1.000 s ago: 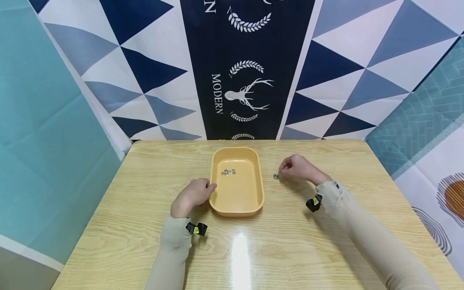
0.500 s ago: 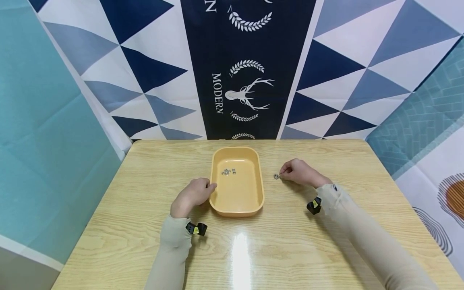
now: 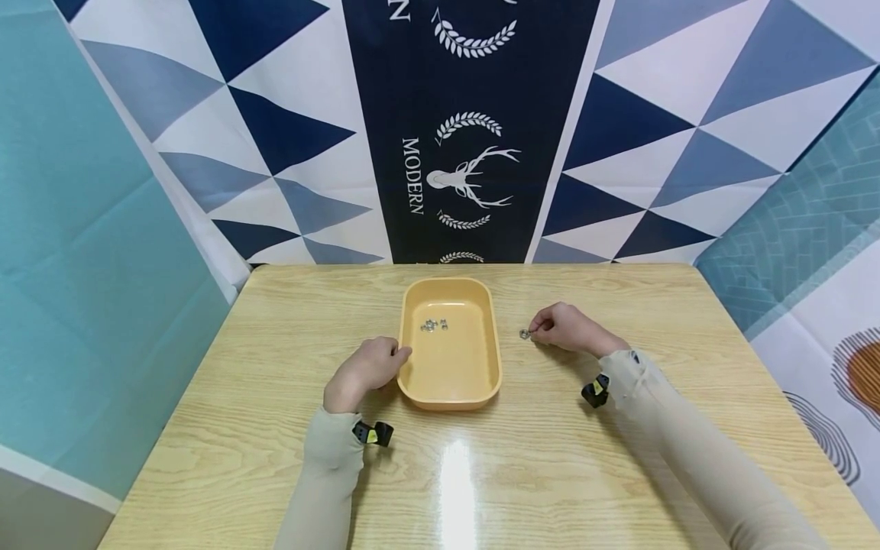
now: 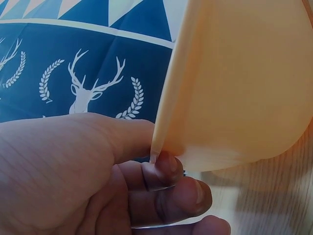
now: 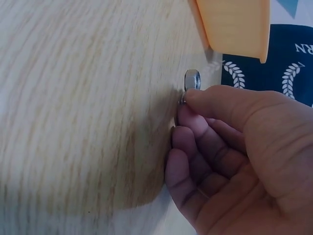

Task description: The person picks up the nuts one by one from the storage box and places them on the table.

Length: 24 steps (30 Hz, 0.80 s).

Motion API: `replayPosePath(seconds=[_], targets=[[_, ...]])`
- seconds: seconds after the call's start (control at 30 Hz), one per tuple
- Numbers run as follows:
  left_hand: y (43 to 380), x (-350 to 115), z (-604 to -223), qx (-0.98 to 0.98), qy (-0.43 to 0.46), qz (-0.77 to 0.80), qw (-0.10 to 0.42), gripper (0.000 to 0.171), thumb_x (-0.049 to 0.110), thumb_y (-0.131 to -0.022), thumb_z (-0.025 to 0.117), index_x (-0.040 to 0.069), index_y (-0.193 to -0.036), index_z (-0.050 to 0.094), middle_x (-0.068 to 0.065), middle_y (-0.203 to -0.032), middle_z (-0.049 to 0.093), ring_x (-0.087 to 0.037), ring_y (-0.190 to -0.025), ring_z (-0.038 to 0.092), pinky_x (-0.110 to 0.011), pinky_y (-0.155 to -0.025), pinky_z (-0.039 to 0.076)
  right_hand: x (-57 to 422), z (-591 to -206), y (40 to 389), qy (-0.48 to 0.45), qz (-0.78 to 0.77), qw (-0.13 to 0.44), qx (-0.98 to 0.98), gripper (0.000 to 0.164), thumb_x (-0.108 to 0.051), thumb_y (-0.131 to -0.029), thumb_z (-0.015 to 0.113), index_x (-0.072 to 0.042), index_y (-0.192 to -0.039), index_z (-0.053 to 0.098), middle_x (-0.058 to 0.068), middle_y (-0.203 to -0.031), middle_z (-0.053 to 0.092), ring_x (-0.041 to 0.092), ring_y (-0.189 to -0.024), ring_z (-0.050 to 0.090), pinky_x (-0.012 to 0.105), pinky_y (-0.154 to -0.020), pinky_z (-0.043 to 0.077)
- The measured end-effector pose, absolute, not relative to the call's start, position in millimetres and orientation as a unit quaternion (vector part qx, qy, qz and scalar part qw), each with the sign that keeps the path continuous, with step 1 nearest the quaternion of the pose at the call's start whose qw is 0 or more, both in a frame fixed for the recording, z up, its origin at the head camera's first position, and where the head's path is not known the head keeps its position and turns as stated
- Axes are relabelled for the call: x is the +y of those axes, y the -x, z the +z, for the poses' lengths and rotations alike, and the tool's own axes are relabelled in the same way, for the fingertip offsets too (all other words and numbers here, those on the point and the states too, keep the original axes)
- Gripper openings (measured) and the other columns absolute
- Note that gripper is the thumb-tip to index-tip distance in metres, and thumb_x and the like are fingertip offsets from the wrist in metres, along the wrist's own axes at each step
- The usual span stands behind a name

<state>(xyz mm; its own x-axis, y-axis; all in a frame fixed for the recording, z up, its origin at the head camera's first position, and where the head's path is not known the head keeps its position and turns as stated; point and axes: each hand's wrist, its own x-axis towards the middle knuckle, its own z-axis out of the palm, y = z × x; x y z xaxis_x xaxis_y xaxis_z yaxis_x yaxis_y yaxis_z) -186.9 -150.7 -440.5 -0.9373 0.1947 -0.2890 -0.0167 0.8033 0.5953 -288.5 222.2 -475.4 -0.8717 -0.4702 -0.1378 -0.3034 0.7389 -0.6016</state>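
Note:
My left hand [image 3: 367, 367] pinches the left rim of a yellow plastic tray [image 3: 450, 382]; in the left wrist view the thumb is on the outer side and a fingertip shows under the tray's edge [image 4: 164, 112]. Several small shiny metal nuts [image 3: 430, 326] lie inside the tray, toward its upper left. To the right of the tray, my right hand [image 3: 567, 327] is down at the table. In the right wrist view a hex nut [image 5: 192, 79] stands just beyond the fingertips, and thumb and forefinger pinch another nut [image 5: 183, 98], mostly hidden by them.
The wood-grain table [image 3: 591, 466] extends around the tray on all sides. A patterned cloth [image 3: 461, 153] hangs along its back edge, with teal cloth [image 3: 103, 229] at the left. Both wrists carry small black cameras [image 3: 595, 390].
The right hand has shifted very slightly at the nuts on the table, its fingertips drawing a little back from the visible one. The left hand and the tray stay where they were.

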Motion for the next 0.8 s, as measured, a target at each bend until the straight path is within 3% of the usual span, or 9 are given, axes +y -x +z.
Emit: replayPosePath(seconds=[0.33,0.8], targets=[[186.9,-150.5,-438.6,0.935,-0.046,0.307,0.172,0.040,0.033,-0.110,0.046,0.011,-0.077,0.053,-0.001,-0.059,0.046,-0.016,-0.052,0.045,-0.028,-0.054,0.039,221.7,-473.4,288.5,0.198,-0.290,0.150,0.924,0.008,-0.005,-0.090,0.073,0.000,-0.097,0.074,0.001,-0.079,0.066,0.011,-0.067,0.052,0.024,-0.063,0.042],[186.1,-150.6,-439.0,0.933,-0.046,0.311,0.177,0.040,0.033,-0.110,0.046,0.010,-0.079,0.054,-0.001,-0.056,0.046,-0.016,-0.049,0.045,-0.028,-0.054,0.039,221.8,-474.3,286.8,0.189,-0.298,0.147,0.924,0.007,-0.005,-0.091,0.074,-0.001,-0.097,0.075,0.005,-0.086,0.070,0.013,-0.070,0.053,0.025,-0.065,0.042]])
